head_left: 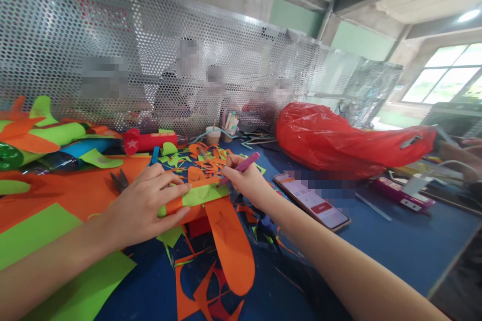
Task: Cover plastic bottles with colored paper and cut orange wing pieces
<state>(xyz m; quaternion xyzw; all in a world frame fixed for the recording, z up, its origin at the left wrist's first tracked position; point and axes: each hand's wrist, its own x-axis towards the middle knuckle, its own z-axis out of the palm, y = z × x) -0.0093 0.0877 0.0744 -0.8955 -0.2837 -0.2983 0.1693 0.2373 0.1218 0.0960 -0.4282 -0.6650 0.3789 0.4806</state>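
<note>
An orange and green paper-covered plane shape (205,194) lies in front of me, its long rounded orange wing (231,251) pointing toward me. My left hand (150,200) is wrapped round its left end, fingers on top and below. Between the fingers of my right hand (246,180) is a purple marker (246,161), its tip at the green strip on the body. Orange and green paper scraps (203,160) lie behind and below the plane. Part of a pair of scissors (119,180) shows beside my left hand.
A phone (312,200) lies right of my right hand, before a red plastic bag (320,135). A purple power strip (404,194) is farther right, near another person's hand. Finished-looking paper-covered bottles (48,135) and orange sheets (79,185) fill the left. A perforated metal screen (150,50) stands behind.
</note>
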